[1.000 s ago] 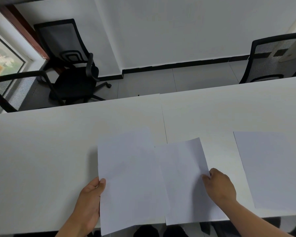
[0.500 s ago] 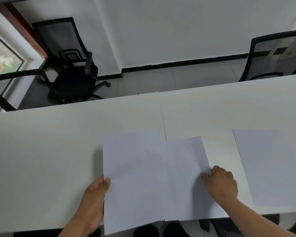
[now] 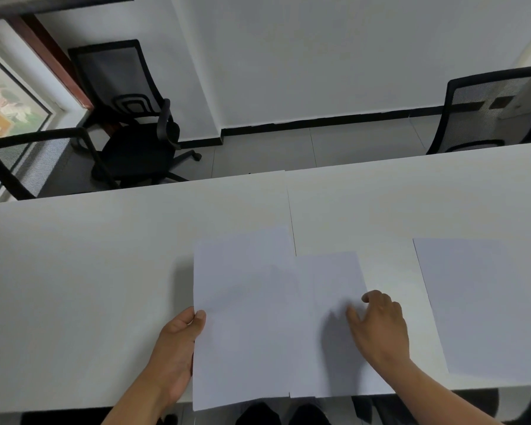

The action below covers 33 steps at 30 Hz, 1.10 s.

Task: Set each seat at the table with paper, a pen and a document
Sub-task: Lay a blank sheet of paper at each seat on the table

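Two blank white sheets overlap in front of me on the white table. My left hand pinches the left edge of the larger sheet, which lies on top and hangs over the near table edge. Under it to the right lies a second sheet. My right hand hovers over or rests on that sheet's right edge with fingers spread, gripping nothing. A third sheet lies flat further right. No pen or printed document is in view.
Black mesh office chairs stand across the table: one at far left, one by the window, one at far right. A seam divides the two tabletops. My shoes show below the near edge.
My left hand has slid the top sheet to the right, further over the second sheet. My right hand let go of the second sheet's edge and opened its fingers.
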Motion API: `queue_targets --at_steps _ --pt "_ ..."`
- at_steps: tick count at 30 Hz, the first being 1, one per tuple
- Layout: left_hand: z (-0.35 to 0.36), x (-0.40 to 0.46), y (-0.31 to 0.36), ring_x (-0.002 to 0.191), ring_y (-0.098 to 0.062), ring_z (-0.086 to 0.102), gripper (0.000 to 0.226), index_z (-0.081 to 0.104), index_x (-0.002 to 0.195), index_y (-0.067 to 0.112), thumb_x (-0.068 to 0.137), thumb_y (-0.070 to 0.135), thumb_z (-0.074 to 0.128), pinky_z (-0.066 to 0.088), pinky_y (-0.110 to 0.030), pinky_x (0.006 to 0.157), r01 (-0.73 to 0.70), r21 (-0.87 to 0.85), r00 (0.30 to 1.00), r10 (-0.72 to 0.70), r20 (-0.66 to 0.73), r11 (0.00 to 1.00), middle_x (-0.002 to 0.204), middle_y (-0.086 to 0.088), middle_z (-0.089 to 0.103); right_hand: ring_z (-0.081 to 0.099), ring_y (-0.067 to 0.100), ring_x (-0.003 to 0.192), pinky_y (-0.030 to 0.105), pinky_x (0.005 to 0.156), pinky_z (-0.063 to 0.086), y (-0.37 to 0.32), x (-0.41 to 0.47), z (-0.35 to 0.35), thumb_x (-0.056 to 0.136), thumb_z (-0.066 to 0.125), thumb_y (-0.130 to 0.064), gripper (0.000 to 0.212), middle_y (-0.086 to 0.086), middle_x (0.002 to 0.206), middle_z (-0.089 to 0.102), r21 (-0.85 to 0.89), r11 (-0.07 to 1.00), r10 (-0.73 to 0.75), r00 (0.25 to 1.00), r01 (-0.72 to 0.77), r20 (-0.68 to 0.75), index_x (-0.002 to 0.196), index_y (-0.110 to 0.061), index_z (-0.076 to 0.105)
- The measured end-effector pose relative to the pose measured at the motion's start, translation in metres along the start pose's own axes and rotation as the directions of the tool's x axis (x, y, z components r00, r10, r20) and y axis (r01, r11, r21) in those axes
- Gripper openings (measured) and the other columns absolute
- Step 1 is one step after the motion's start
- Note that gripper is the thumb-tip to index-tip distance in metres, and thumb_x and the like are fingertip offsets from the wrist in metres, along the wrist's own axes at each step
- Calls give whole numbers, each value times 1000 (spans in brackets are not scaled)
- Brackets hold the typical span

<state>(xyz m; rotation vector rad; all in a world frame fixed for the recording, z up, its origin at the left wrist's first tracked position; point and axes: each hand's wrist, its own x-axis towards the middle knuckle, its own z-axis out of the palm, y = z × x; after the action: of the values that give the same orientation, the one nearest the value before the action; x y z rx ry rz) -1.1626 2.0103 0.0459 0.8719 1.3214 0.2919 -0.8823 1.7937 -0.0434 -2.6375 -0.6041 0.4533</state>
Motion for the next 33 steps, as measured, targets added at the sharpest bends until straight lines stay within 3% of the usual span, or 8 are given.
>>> queue_targets --at_steps 5,8,12,16,21,29,31,33 --pt "6 -12 9 117 -34 78 30 76 132 15 115 21 52 55 -58 110 -31 7 999 31 25 999 128 -10 80 59 18 94 35 81 51 -40 -10 -12 101 64 -42 20 -9 98 64 163 980 -118 992 110 37 102 -21 65" --pt "9 -21 16 117 -33 78 30 75 133 15 115 23 52 56 -55 107 -53 -6 998 53 32 999 129 -10 80 58 12 79 33 72 50 -66 -15 -25 106 54 -41 31 -12 81 61 297 945 -177 978 138 110 81 -23 56" --pt "10 -36 24 118 -32 78 30 76 133 18 115 25 53 55 -57 110 -88 -32 996 89 31 996 130 -8 80 37 16 63 35 64 32 -101 -29 -51 113 41 -45 50 -3 65 40 573 820 -182 944 -10 277 73 -14 36" --pt "5 -46 31 120 -33 77 30 77 132 17 115 24 53 55 -58 111 -123 -52 992 125 23 991 131 -10 79 30 15 63 33 64 25 -126 -38 -68 111 42 -52 56 1 70 30 720 691 -194 942 -66 272 76 -10 31" --pt "-6 -53 39 118 -30 78 31 80 127 22 117 26 51 56 -58 110 -171 -5 985 171 16 985 127 -5 81 37 18 66 36 62 31 -143 -44 -63 103 65 -38 50 3 69 40 694 719 -246 923 -31 296 76 -9 33" --pt "-55 -37 42 108 -33 79 34 84 108 26 117 24 51 62 -55 103 -244 141 965 255 -63 959 110 -3 84 40 16 61 34 60 35 -185 -67 -27 102 65 -35 48 -1 66 46 587 808 -243 934 46 262 79 -1 40" --pt "-76 -26 38 95 -30 78 34 83 103 22 116 26 52 62 -45 87 -247 174 964 261 -60 953 104 -12 82 40 16 61 33 59 35 -199 -75 -15 104 64 -35 47 -1 65 46 563 824 -248 937 71 244 79 -1 43" --pt "-101 -14 34 80 -24 65 33 79 100 12 115 27 53 51 -37 72 -257 191 961 272 -54 947 96 -21 76 40 13 59 30 57 35 -215 -86 -4 105 63 -34 44 -3 64 47 550 832 -241 942 77 233 79 -2 46"
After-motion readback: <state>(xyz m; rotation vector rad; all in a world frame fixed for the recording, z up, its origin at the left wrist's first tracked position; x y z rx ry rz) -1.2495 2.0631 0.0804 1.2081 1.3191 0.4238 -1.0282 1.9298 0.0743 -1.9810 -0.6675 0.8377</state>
